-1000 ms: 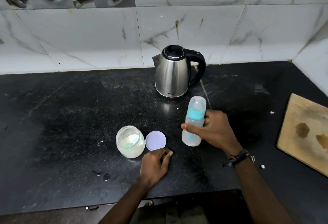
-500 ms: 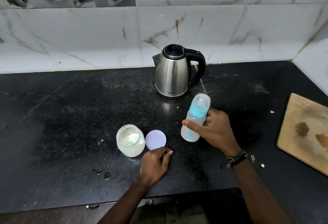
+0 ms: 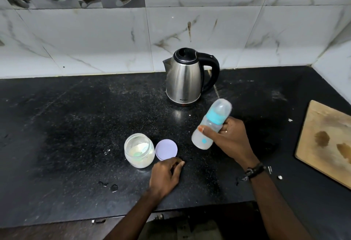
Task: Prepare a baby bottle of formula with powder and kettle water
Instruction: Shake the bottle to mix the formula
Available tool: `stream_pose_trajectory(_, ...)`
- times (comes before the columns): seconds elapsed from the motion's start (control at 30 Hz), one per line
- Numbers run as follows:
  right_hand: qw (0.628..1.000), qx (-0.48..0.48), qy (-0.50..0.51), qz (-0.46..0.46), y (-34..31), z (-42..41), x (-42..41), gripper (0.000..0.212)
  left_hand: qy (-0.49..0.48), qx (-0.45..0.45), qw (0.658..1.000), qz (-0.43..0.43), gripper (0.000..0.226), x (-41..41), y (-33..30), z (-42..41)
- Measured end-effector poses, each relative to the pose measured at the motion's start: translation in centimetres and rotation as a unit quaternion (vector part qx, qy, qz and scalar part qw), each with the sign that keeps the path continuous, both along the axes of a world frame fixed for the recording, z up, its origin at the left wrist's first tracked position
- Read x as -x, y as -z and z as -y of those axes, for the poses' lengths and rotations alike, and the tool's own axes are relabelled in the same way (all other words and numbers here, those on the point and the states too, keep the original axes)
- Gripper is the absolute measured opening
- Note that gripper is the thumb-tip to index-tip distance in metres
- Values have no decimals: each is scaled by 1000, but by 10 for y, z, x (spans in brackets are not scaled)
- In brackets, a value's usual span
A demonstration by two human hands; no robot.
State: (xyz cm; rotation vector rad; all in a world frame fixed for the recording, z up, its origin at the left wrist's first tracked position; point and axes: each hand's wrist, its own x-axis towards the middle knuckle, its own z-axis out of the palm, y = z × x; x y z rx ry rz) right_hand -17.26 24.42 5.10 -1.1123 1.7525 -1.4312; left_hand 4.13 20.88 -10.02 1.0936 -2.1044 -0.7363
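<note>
My right hand (image 3: 227,141) grips a clear baby bottle (image 3: 212,124) with a teal collar and a clear cap, held above the counter and tilted to the upper right. A steel kettle (image 3: 185,78) with a black lid and handle stands behind it near the wall. An open glass jar (image 3: 139,150) with white powder and a pale green scoop inside sits on the black counter (image 3: 66,125). Its lilac lid (image 3: 165,149) lies flat beside it on the right. My left hand (image 3: 165,176) rests on the counter just in front of the lid, fingers loosely curled, holding nothing.
A wooden board (image 3: 326,144) with brown stains lies at the right edge of the counter. Small water drops (image 3: 113,187) and white crumbs dot the surface. A tiled wall (image 3: 95,40) rises behind the counter, with a corner at the far right.
My right hand has lifted the bottle off the counter and tipped its top to the right. My left hand, the jar, the lid and the kettle have stayed put.
</note>
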Motion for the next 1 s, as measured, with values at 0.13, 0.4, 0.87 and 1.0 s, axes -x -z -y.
stream_pose_trajectory(0.13, 999, -17, -35, 32, 1, -1, -1, 24, 5, 2, 1000, -5, 13, -1, 1, 1)
stream_pose_trajectory(0.4, 999, -22, -45, 10, -3, 2, -1, 31, 6, 4, 1000, -9, 25, -1, 3, 1)
stream_pose_trajectory(0.87, 999, -44, -19, -22, -7, 8, 1, 48, 2, 3, 1000, 0, 18, 0, 2, 1)
stream_pose_trajectory(1.0, 999, -13, -32, -11, 2, 4, -1, 38, 1, -2, 1000, -2, 20, 0, 2, 0)
